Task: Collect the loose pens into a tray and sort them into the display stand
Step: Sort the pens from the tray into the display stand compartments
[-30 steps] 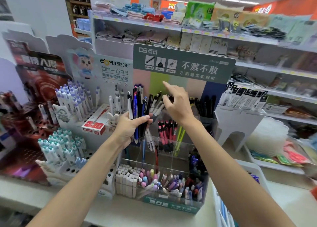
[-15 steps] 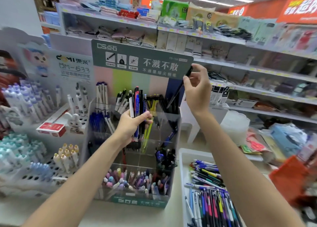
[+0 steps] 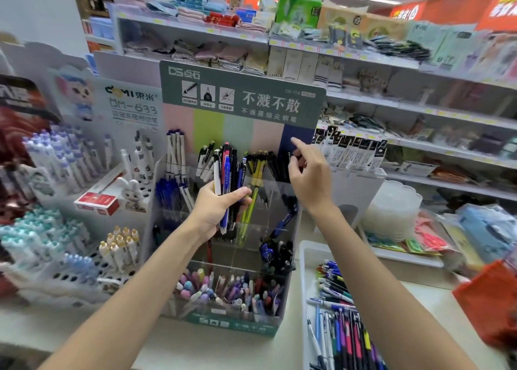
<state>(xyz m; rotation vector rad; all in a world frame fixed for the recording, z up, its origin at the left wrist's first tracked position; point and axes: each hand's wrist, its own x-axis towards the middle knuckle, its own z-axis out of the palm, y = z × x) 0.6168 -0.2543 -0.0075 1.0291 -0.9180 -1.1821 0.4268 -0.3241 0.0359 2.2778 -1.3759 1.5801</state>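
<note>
Gripping an upright bundle of pens (image 3: pixel 228 173) (clickers toward 12 o'clock), the left hand (image 3: pixel 214 211) fronts the display stand (image 3: pixel 223 323). The right hand (image 3: pixel 307 179), higher a moment ago, now reaches the black pens (image 3: pixel 277 168) at the stand's 1 o'clock; whether its fingers pinch one is unclear.

Stand (image 3: pixel 251 74) header dark green, white lettering; backboard striped pink, lime, pale green, pink, navy. Bunch (image 3: pixel 228 179) in left hand (image 3: pixel 215 210): white, red, blue, black barrels. Back row of stand: white-and-blue pens left, yellow-black pens (image 3: pixel 256 171) middle, black right. Front bin: pastel pink, purple, white. Tray (image 3: pixel 303 271) right of stand white; its pens (image 3: pixel 344 327) blue, black, magenta, yellow.
</note>
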